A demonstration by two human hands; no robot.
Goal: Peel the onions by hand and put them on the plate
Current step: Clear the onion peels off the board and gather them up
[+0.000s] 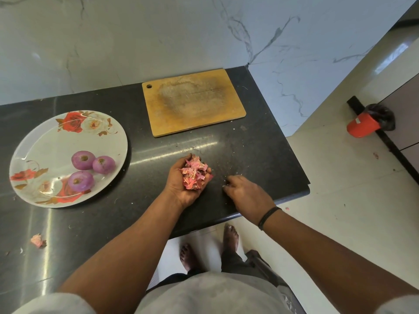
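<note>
On the bench (158, 143), left hand (181, 186) cups peel scraps (193, 174); right hand (246, 192), fingers curled, pinches crumbs. Sweep crumbs toward the cupped palm; onions (93, 169) are plated.

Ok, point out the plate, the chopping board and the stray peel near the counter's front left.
plate (45, 141): head view, bare white middle.
chopping board (192, 98): head view, worn centre.
stray peel (37, 240): head view, middle of the pink scrap.

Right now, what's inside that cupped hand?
The left hand holds a heap of pink onion skins in its palm. Anything beneath the heap is covered, so it cannot be seen.
</note>
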